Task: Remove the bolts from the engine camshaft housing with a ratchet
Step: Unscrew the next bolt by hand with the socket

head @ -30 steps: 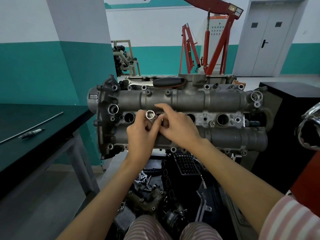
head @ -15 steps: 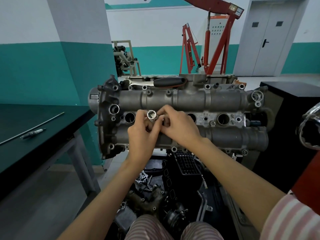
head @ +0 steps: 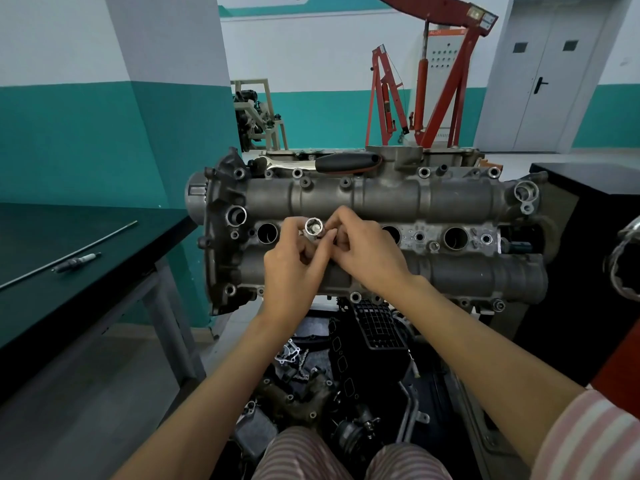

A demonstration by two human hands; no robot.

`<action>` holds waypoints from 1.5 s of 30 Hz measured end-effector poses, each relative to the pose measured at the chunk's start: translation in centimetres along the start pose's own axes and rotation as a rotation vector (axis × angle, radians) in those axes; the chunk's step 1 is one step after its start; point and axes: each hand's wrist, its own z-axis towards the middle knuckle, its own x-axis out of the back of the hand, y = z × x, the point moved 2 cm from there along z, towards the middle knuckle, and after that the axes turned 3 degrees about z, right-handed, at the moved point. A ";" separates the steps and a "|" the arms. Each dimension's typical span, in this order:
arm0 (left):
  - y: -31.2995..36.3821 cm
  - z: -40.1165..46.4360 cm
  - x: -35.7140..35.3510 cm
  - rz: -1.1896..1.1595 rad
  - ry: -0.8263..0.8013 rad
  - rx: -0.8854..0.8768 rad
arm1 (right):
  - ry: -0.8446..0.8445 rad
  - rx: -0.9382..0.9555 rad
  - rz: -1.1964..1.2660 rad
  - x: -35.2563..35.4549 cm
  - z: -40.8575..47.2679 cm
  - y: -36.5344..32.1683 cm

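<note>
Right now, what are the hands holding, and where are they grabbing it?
A small silver socket. The left hand grips its lower end, the right hand pinches beside it; the open end points up.

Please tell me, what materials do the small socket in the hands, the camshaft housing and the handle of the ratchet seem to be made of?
Socket: likely chromed steel; bright, mirror-like rim.
Camshaft housing: probably cast aluminium; dull grey, slightly rough, with rounded cast shapes.
Ratchet: polished metal head and shank; its handle looks like matte black rubber or plastic, with no shine.
</note>
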 end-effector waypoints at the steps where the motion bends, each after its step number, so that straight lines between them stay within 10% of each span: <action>1: 0.0 -0.1 0.1 0.015 -0.020 -0.028 | 0.014 0.001 0.011 0.0 0.0 0.1; 45: -0.2 -0.1 0.3 0.024 -0.053 -0.056 | 0.062 0.168 -0.075 0.0 -0.6 -0.4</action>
